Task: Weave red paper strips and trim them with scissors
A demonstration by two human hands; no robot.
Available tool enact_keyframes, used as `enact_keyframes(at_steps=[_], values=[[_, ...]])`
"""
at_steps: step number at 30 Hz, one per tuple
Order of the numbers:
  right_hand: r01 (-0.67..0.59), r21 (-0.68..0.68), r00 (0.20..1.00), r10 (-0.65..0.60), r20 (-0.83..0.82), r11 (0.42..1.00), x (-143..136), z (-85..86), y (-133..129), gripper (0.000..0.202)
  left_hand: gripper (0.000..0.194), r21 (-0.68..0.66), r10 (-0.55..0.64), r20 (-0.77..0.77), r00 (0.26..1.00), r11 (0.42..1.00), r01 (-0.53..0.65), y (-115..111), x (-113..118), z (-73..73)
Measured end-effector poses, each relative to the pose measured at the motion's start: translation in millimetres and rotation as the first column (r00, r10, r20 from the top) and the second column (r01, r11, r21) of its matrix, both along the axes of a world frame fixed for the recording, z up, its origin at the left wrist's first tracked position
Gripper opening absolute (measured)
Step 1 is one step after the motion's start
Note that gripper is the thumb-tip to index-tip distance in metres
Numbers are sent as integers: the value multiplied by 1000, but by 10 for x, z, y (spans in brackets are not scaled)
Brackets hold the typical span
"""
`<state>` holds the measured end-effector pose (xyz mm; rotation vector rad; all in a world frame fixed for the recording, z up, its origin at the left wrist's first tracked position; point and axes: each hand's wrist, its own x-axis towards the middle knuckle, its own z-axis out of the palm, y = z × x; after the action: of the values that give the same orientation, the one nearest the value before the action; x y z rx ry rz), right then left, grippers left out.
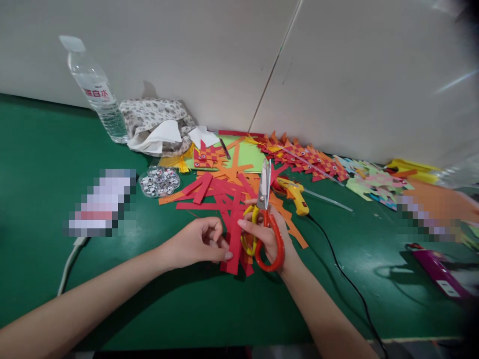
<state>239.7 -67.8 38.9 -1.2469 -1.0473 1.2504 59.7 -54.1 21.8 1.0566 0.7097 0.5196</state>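
Observation:
Between my hands is a red paper strip [235, 239], its near end pinched by the thumb and fingers of my left hand [198, 242]. My right hand [275, 234] is closed around a pair of scissors [265, 199] with red and yellow handles, blades pointing up and away from me. The right thumb also reaches to the red strip's edge; whether it grips the paper I cannot tell. Beneath and beyond both hands lies a loose heap of red and orange paper strips [209, 187]. A yellow glue gun [297, 197] rests just right of the scissors.
At the left stand a water bottle [95, 89] and a patterned tissue pouch [157, 124]. Googly eyes [160, 181] sit in a clear container near a blurred phone [103, 202]. Woven paper fish [307, 157] line the wall. A black cord [344, 269] and purple power strip [437, 271] lie right.

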Motion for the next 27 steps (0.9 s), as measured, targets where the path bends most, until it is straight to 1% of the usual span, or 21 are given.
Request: enact_keyframes(at_steps=[8,16,23,27], values=[[-9,-3,1000,9,22,1000,10,1,-2,45,41,1,21,-26,999,1000,-21,-11,-1,15],[-9,-3,1000,9,14,1000,15,-5,-5,45,42,5,12,-50,999,1000,-12,-9,-4,47],[-15,-6,1000,15,-24,1000,12,14,-14,42,42,14,7,-41,999,1000,-6,-3,-9,16],[-11,-3,1000,11,-18,1000,9,9,-14,44,42,10,5,-40,999,1000,-5,-4,-9,29]])
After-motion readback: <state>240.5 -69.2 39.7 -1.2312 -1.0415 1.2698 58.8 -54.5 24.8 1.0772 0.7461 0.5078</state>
